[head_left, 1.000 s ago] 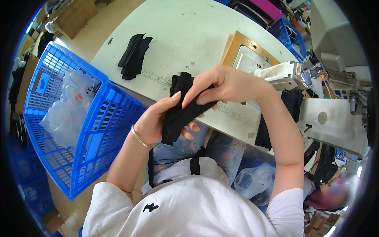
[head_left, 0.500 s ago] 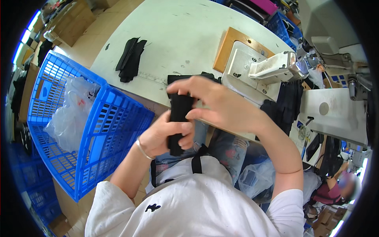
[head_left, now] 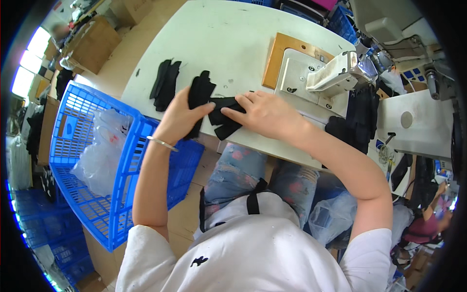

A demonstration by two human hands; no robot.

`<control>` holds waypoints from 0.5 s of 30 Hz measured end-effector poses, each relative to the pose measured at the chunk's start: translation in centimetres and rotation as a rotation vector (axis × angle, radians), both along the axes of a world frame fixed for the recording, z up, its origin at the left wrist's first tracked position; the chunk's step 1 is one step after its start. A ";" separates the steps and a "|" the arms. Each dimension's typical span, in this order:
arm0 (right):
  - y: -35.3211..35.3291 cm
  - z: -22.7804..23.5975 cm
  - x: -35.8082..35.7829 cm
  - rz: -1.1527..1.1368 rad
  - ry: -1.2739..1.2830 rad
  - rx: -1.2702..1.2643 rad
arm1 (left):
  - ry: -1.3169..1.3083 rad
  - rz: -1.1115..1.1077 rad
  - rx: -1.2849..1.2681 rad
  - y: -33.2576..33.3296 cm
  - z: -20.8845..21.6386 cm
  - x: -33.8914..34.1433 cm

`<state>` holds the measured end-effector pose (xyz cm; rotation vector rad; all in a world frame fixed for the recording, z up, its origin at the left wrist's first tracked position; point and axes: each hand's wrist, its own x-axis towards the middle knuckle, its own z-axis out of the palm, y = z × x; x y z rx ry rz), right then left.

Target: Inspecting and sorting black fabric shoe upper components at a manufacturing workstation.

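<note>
My left hand is closed around a bundle of black fabric strips, held at the table's near edge. Beside it, a second stack of black fabric pieces lies fanned out on the white table. My right hand grips the right end of that stack between thumb and fingers. Just left of my left hand rests another small pile of black strips. Part of the held bundle is hidden behind my left thumb and palm.
A blue plastic crate with a clear plastic bag inside stands left of the table. To the right is a sewing machine on a wooden-edged base, with more black fabric beside it. A co-worker sits at far right.
My left hand has carried the black bundle from above my lap forward and left onto the table edge. My right hand has left that bundle and come down on the other stack.
</note>
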<state>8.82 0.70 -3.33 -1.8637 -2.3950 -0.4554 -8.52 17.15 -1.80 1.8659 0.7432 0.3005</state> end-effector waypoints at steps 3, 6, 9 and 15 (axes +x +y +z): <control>0.5 -0.3 -0.4 -0.028 -0.044 0.045 | 0.070 0.061 0.267 0.4 -1.8 1.6; 0.6 -0.9 0.3 -0.054 -0.005 0.154 | 0.144 0.090 0.317 0.2 -1.1 3.4; 0.1 -1.5 1.3 -0.050 0.036 0.197 | 0.175 0.133 0.493 0.0 -2.3 4.2; -4.2 0.2 3.3 -0.102 0.075 0.075 | 0.135 -0.078 0.876 -1.3 -3.8 4.6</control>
